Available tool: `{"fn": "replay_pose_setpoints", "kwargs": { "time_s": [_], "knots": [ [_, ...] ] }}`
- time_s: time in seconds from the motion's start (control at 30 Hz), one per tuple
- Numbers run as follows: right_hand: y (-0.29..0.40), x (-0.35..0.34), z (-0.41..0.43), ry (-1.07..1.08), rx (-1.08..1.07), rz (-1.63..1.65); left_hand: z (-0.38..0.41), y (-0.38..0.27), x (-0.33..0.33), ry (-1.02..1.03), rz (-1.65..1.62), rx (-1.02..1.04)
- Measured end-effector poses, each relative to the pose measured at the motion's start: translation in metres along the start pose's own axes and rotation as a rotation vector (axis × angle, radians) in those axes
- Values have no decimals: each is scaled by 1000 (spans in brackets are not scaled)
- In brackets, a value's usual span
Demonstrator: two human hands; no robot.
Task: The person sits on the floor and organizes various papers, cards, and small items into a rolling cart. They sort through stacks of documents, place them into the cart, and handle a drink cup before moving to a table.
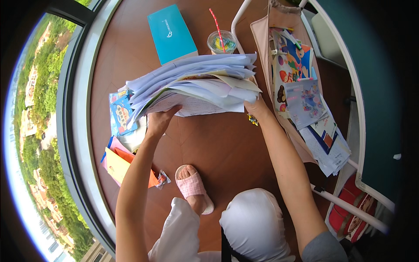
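A thick, loose stack of papers (193,85) spans the space between my two hands, held above the floor. My left hand (162,121) grips its near left edge, with the fingers partly hidden under the sheets. At the right end, my right hand (257,106) holds the stack's corner; a beaded bracelet (252,119) circles that wrist. The sheets are bowed and fanned unevenly, and printed text shows on the lowest one. Partly behind my left hand lie a blue booklet (123,114) and other papers on the floor.
A teal box (172,34) and a lidded plastic cup (222,42) with a red straw stand beyond the stack. To the right, a fabric holder (262,49) on a white tubular frame (358,98) carries booklets and papers. Colored folders (119,163) lie left, by the window frame (85,98).
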State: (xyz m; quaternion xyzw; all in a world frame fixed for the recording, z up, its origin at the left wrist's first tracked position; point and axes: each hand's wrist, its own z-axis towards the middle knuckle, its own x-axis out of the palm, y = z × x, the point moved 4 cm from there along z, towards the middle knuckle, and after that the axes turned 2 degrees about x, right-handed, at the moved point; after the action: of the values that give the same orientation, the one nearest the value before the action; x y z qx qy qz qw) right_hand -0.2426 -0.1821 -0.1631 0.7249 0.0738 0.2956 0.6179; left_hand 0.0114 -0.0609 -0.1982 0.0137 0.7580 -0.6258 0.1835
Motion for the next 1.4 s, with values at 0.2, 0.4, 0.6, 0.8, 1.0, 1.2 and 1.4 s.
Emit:
{"fn": "replay_pose_setpoints", "kwargs": {
  "time_s": [0.2,0.4,0.6,0.8,1.0,1.2,1.4],
  "knots": [
    [6,-14,15,-238,64,-124,-10,-20,19,20,-461,-263],
    [-118,-8,-47,-441,333,-709,-89,62,48,-165,-586,-631],
    [-125,1,-61,-349,365,-839,-94,92,51,-125,-473,-630],
    [66,-40,-81,-663,-228,-1251,-77,98,40,-94,-452,-633],
    [33,-166,-106,-732,869,-1407,-58,88,53,-79,-265,-570],
    [19,-178,-100,-501,655,-1670,-48,54,43,-240,656,-205],
    [27,-163,-77,-452,510,-1756,-27,2,63,-185,575,69]
  ]
}}
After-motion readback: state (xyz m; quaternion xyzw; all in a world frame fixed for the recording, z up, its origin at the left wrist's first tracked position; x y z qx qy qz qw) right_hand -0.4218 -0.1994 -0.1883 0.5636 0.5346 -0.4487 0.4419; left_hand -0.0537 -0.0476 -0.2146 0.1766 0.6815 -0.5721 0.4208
